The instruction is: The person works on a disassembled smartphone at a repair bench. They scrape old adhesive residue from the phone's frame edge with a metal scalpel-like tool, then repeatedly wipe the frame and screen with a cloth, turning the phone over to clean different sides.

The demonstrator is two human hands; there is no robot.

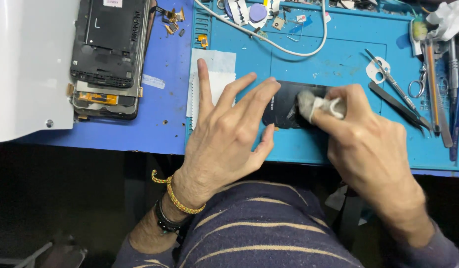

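A dark phone panel (284, 106) lies flat on the blue work mat (338, 54). My left hand (229, 134) rests with spread fingers on the mat, fingertips pressing on the panel's left end. My right hand (368, 144) pinches a crumpled greyish-white cloth (316, 105) and holds it down on the panel's right part. The right end of the panel is hidden under that hand and cloth.
Stacked dismantled phone frames (108, 54) sit at the upper left beside a white object (28, 69). White paper squares (214, 74) lie under my left fingers. Tweezers (395, 106), scissors (418, 87) and other tools line the right; a white cable (289, 47) crosses the mat's top.
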